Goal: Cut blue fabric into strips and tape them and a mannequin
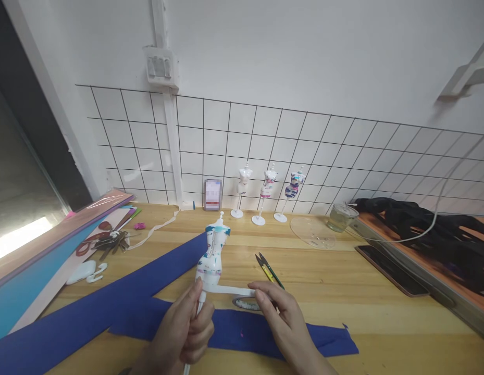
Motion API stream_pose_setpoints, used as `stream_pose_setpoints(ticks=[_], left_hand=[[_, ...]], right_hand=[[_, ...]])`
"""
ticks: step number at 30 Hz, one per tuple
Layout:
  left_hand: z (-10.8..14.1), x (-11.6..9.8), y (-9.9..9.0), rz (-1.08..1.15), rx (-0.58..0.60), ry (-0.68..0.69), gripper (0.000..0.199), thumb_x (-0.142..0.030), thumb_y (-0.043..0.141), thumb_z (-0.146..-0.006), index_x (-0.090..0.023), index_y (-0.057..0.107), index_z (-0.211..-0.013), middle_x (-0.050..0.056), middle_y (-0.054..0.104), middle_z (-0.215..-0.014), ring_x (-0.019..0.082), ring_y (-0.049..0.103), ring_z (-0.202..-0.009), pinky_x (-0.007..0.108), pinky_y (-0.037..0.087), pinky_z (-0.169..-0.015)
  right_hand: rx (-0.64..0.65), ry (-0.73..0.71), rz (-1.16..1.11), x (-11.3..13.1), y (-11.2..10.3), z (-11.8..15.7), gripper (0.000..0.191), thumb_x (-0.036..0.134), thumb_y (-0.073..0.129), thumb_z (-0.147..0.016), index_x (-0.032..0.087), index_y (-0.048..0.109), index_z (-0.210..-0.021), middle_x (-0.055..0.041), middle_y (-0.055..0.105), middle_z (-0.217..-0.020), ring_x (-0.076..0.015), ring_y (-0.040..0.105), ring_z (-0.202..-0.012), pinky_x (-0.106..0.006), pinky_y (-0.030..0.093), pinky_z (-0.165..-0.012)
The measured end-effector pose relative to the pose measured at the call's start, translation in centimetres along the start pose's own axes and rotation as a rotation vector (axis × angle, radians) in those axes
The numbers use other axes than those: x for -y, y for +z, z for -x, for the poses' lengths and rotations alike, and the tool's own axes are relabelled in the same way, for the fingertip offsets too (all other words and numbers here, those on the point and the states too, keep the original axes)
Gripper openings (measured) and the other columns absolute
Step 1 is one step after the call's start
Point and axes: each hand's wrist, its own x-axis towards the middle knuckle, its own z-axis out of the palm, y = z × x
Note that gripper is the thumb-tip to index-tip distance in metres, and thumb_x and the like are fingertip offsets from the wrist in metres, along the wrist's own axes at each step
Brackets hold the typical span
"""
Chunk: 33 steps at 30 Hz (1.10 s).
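My left hand [189,320] is wrapped round the thin white stem of a miniature dress form [211,258], its thumb against the hip. The form stands nearly upright and has blue, teal and pink marks on its white torso. From its hip a white tape strip [231,290] stretches rightward, pinched at the far end between the thumb and finger of my right hand [278,312]. Just under the strip is a roll of tape [245,303], partly hidden by my right hand. Beyond it lie yellow-and-black thread snips [267,268]. A dark blue fabric strip [239,330] passes beneath both hands.
Three similar dress forms [269,182] stand along the tiled wall, near a propped phone [213,195]. A glass cup [341,217] and a dark phone [392,270] are rightward. Keys [111,240], earphones [95,272] and another blue fabric strip [109,299] lie left.
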Motion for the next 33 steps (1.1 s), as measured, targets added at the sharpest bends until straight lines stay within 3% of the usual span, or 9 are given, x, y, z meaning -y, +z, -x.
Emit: stream_pose_setpoints(ticks=[6, 14, 20, 28, 33], left_hand=[[0.2, 0.1, 0.3, 0.069, 0.155, -0.095, 0.066, -0.07, 0.055, -0.059, -0.022, 0.015, -0.037, -0.013, 0.008, -0.031, -0.002, 0.004, -0.024, 0.016, -0.001, -0.025], [0.7, 0.7, 0.5, 0.226, 0.21, -0.119, 0.06, -0.062, 0.057, -0.066, -0.021, 0.024, -0.036, -0.012, 0.012, -0.032, -0.001, 0.007, -0.025, 0.015, 0.005, -0.025], [0.4, 1.3, -0.1, 0.284, 0.337, -0.159, 0.057, -0.06, 0.049, -0.073, -0.018, 0.038, -0.037, -0.011, 0.016, -0.031, 0.0, 0.008, -0.024, 0.015, 0.01, -0.025], [0.6, 1.2, 0.4, 0.331, 0.346, -0.15, 0.056, -0.057, 0.057, -0.069, -0.018, 0.036, -0.035, -0.012, 0.011, -0.031, 0.001, 0.007, -0.024, 0.015, 0.007, -0.026], [0.6, 1.1, 1.0, 0.407, 0.498, -0.191, 0.056, -0.051, 0.063, -0.067, -0.019, 0.032, -0.034, -0.012, 0.01, -0.029, 0.0, 0.007, -0.022, 0.014, 0.005, -0.025]], right_hand=[[-0.022, -0.021, 0.013, 0.2, 0.2, -0.3, 0.032, 0.043, 0.051, -0.082, 0.017, 0.068, -0.076, -0.0048, 0.062, -0.068, -0.0169, 0.055, -0.063, -0.024, 0.04, -0.055], [-0.065, -0.027, -0.018, -0.2, 0.7, -0.3, 0.027, 0.04, 0.056, -0.079, 0.019, 0.071, -0.073, -0.0024, 0.058, -0.06, -0.0139, 0.049, -0.056, -0.023, 0.035, -0.051], [-0.063, -0.038, -0.017, -0.5, 1.0, -0.3, 0.025, 0.038, 0.056, -0.08, 0.019, 0.071, -0.076, -0.0022, 0.057, -0.059, -0.0134, 0.049, -0.055, -0.023, 0.034, -0.051], [-0.032, -0.05, 0.018, -1.4, 0.9, -0.6, 0.023, 0.037, 0.055, -0.081, 0.021, 0.071, -0.086, -0.005, 0.064, -0.068, -0.0162, 0.056, -0.061, -0.025, 0.041, -0.054], [-0.016, -0.058, 0.01, -1.0, 1.2, -0.3, 0.025, 0.036, 0.054, -0.082, 0.021, 0.071, -0.093, -0.0055, 0.064, -0.068, -0.0163, 0.057, -0.061, -0.025, 0.043, -0.055]])
